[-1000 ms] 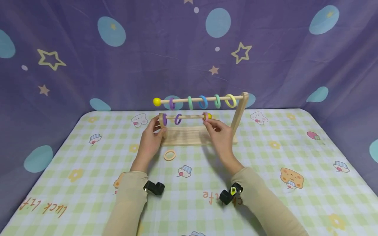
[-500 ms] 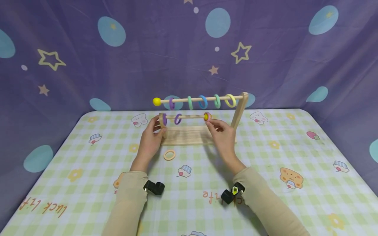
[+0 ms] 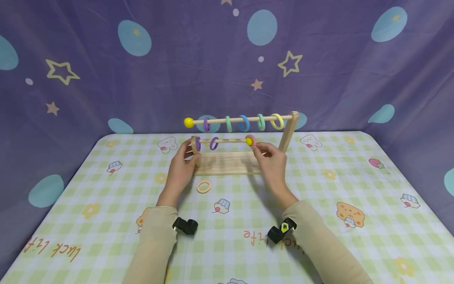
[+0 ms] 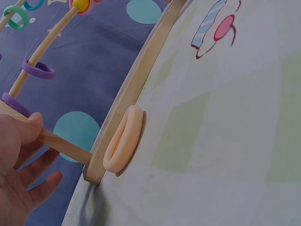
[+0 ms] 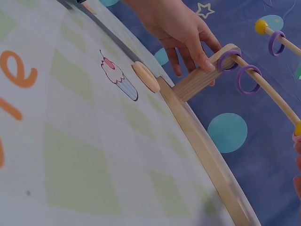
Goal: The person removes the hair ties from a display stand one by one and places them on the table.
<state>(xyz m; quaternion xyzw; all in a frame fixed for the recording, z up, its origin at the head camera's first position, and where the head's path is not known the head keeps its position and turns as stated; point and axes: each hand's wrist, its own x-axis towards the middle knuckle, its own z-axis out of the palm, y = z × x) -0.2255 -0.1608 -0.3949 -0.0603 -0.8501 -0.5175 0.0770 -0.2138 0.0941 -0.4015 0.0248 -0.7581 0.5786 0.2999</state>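
A wooden ring stand (image 3: 227,163) has two rods with yellow ball ends. My left hand (image 3: 181,167) holds its short left post (image 4: 66,147), thumb in front and fingers behind. At the free end of the lower rod (image 3: 230,141), my right hand (image 3: 274,165) pinches a pink ring (image 3: 253,138), which surrounds or lies just beyond the yellow ball (image 3: 249,141); I cannot tell which. Two purple rings (image 3: 214,143) hang toward the left of that rod. On the upper rod are purple, green, blue (image 3: 243,123) and yellow rings.
A pale orange ring (image 3: 203,187) lies on the checked tablecloth (image 3: 312,252) in front of the stand's left end. The tall right post (image 3: 289,132) rises behind my right hand. A purple patterned curtain (image 3: 198,79) hangs behind the table.
My right hand has moved a little to the right with the pink ring, from the rod left of the yellow ball to the ball's right side. The left hand stays on the post.
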